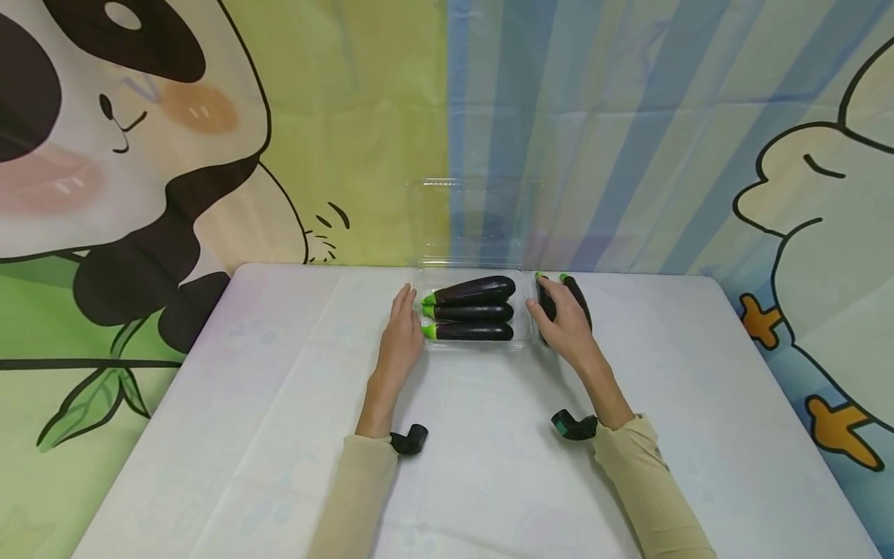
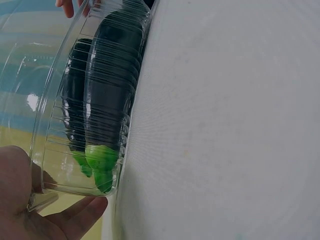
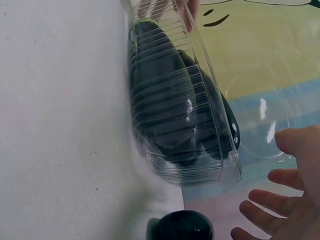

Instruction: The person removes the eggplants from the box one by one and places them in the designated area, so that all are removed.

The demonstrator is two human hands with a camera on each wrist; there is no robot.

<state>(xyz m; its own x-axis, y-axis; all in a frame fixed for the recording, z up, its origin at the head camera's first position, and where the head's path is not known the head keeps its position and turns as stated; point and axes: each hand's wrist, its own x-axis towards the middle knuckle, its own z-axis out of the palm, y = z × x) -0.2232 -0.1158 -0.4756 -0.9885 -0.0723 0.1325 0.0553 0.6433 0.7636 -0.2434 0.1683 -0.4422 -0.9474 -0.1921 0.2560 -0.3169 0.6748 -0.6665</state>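
Observation:
A clear plastic clamshell box (image 1: 471, 345) lies at the far side of the table with its lid (image 1: 475, 221) raised behind it. Three dark eggplants rest in its base: a back one (image 1: 475, 290), a middle one (image 1: 475, 313) and a front one (image 1: 475, 332), green stem ends to the left. My left hand (image 1: 403, 330) pinches the box's left end, thumb over the rim and fingers outside. To the box's right lie two more eggplants, one (image 1: 578, 299) in plain sight, the other (image 1: 545, 301) partly behind my right hand (image 1: 567, 322). The right hand's fingers are spread, beside the box's right end.
The white-covered table (image 1: 482, 481) ends just behind the box. A printed cloth backdrop (image 1: 363, 140) rises there, close behind the lid. A small black camera (image 1: 410, 440) sits at the left wrist and another (image 1: 574, 425) at the right.

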